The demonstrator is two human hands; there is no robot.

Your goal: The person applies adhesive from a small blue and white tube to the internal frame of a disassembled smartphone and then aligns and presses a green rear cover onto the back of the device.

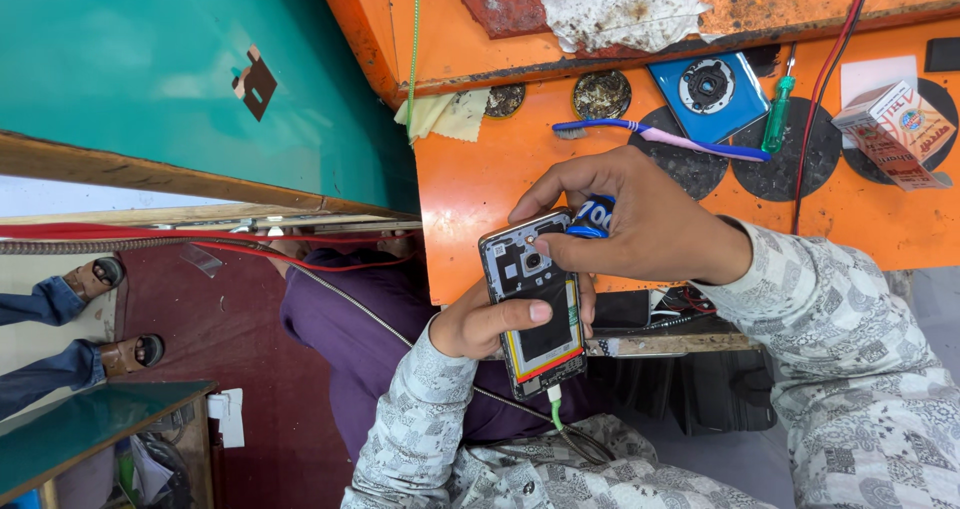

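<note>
My left hand (482, 325) grips an opened phone (533, 309) from below, thumb laid across its black battery. The back cover is off, so the circuit board and an orange-edged frame show. A green-tipped cable (556, 412) is plugged into the phone's lower end. My right hand (640, 224) reaches in from the right. Its fingertips pinch at the board near the phone's top, by the camera. It also holds a small blue object (595, 215) with white markings against the palm. Both sleeves are grey-white patterned cloth.
An orange workbench (470, 184) carries a purple-and-blue toothbrush (660, 136), a green-handled screwdriver (778, 112), a blue square case (710, 91), a small cardboard box (895, 129), a yellow cloth (447, 115) and a dirty rag (620, 7). Red wires (310, 257) trail left. Another person's sandalled feet (100, 314) stand by a teal wall.
</note>
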